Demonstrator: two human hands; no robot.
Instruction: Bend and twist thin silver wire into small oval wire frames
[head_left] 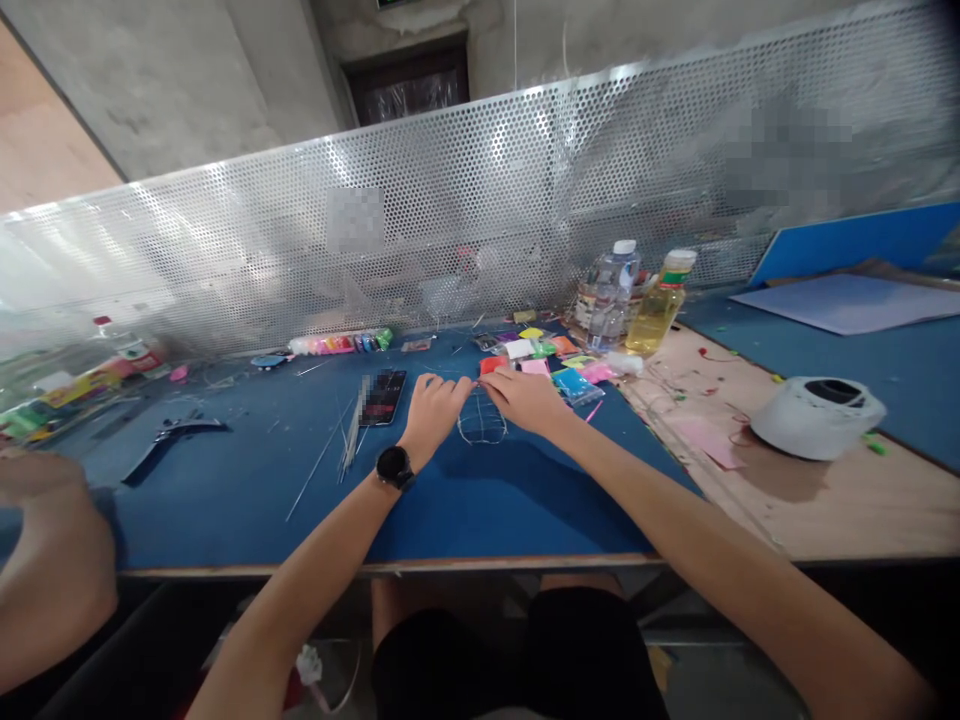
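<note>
Both hands meet above the blue tabletop at the centre, fingertips pinched close together. Below them hangs a thin wire frame [482, 440] with a rounded lower end and cross wires. My left hand [435, 408], with a black watch on the wrist, is closed on the wire frame's upper left part. My right hand [523, 397] is closed on its upper right part. The exact spot between the fingertips is too small to make out. Left of my left hand lie a phone [384, 397] and several loose straight wires [349, 445].
Clay packets [576, 386] lie beyond my right hand, with two bottles [654, 310] behind them. A white roll-shaped object [816, 418] stands at right. Pliers [171, 440] lie at left, near another person's arm [56, 550]. A perforated metal panel [480, 200] borders the back.
</note>
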